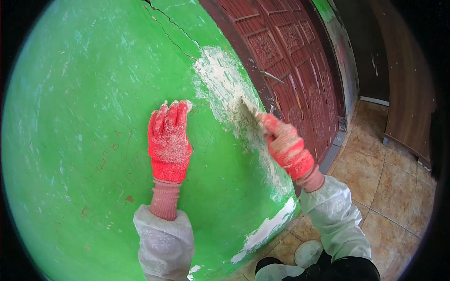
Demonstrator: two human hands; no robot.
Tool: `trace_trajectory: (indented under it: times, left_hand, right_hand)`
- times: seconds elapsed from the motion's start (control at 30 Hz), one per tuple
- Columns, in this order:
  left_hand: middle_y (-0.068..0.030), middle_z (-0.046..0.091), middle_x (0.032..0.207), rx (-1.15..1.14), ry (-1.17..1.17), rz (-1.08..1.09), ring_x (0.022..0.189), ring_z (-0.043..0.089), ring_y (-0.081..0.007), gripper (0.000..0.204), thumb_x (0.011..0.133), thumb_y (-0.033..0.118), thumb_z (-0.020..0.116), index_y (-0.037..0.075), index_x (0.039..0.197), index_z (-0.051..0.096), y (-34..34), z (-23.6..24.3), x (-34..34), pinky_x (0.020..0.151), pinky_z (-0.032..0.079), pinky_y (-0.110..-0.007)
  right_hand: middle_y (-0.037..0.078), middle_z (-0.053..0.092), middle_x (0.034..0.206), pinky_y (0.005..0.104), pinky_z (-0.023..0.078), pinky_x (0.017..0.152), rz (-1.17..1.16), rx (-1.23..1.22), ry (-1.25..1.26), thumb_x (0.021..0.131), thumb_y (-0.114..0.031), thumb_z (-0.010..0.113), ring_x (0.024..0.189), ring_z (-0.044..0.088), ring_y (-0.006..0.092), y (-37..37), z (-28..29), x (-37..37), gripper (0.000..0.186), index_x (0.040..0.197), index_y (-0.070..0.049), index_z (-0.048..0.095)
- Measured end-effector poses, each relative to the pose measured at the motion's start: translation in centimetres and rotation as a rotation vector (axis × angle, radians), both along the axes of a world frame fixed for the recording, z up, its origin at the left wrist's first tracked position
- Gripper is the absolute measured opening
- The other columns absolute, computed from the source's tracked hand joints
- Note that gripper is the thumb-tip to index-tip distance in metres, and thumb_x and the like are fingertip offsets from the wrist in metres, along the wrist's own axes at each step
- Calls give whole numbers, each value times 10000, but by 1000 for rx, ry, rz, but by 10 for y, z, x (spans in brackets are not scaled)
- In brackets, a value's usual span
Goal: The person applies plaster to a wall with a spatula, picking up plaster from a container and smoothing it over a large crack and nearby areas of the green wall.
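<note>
Gripping a scraper [250, 107] on white filler [220, 75], right hand [287, 146] curled closed, left hand [170, 139] mostly open against green wall [93, 98], door [294, 58] alongside

On my feed I've got smooth painted wall [70, 112], rough chalky filler [222, 77], rubbery-looking gloves [169, 145] with knit cuffs [165, 199], carved wood-look door [297, 58], plus kinda shiny floor tiles [358, 173].

A dark red door [297, 61] was seen, carved with flowers. A thin handle [272, 77] was fixed near its left edge. The floor [362, 173] was covered with big tan tiles. At the right, a brown wooden board [408, 93] was seen. Lower down, a round white thing [307, 254] was seen.
</note>
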State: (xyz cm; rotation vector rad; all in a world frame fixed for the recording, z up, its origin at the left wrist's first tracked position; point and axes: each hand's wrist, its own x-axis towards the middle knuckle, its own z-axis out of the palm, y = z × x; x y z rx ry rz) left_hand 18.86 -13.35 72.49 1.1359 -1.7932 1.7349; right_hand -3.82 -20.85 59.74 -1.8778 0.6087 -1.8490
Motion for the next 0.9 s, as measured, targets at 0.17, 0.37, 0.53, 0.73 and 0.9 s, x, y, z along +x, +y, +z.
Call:
trace_trajectory:
  times: [0.17, 0.37, 0.53, 0.73, 0.9]
  left_hand:
    - [-26, 502, 1276, 25, -27, -57, 1215, 430, -235, 535, 717, -24, 539, 130, 1229, 530, 11, -9, -8, 1053, 322, -396]
    - [-64, 338, 1407, 265, -72, -24, 1306, 296, -246, 651, 717, 95, 541, 108, 1350, 393, -12, -51, -49, 1090, 267, -423]
    - [-110, 450, 1323, 338, 7, 26, 1244, 383, -270, 595, 745, 108, 507, 36, 1327, 404, -45, -47, -63, 1088, 260, -424]
    - [-115, 449, 1325, 262, 10, 130, 1236, 392, -259, 572, 763, 123, 489, -5, 1313, 399, -57, -71, -68, 1096, 254, -432]
    - [-121, 492, 1275, 273, 81, 17, 1206, 424, -257, 546, 762, 136, 495, -18, 1282, 435, -59, -82, -65, 1098, 257, -432]
  right_hand:
    - [145, 471, 1321, 400, 417, 958, -383, -427, 340, 807, -70, 565, 1191, 477, 313, 7, 21, -5, 438, 1240, -114, 524]
    - [127, 448, 1338, 402, 405, 978, -437, -450, 633, 849, -251, 521, 1231, 427, 326, -14, 18, 13, 407, 1218, -79, 506]
    - [145, 459, 1317, 410, 335, 1039, -587, -440, 679, 833, -269, 528, 1245, 408, 332, -25, 14, 27, 458, 1227, -41, 482]
    - [123, 470, 1298, 426, 297, 1049, -634, -588, 893, 795, -247, 517, 1229, 410, 313, -31, 22, 14, 438, 1179, -37, 515]
    - [128, 507, 1250, 431, 320, 1031, -664, -695, 804, 769, -249, 537, 1198, 433, 304, -36, 19, 9, 431, 1139, -29, 534]
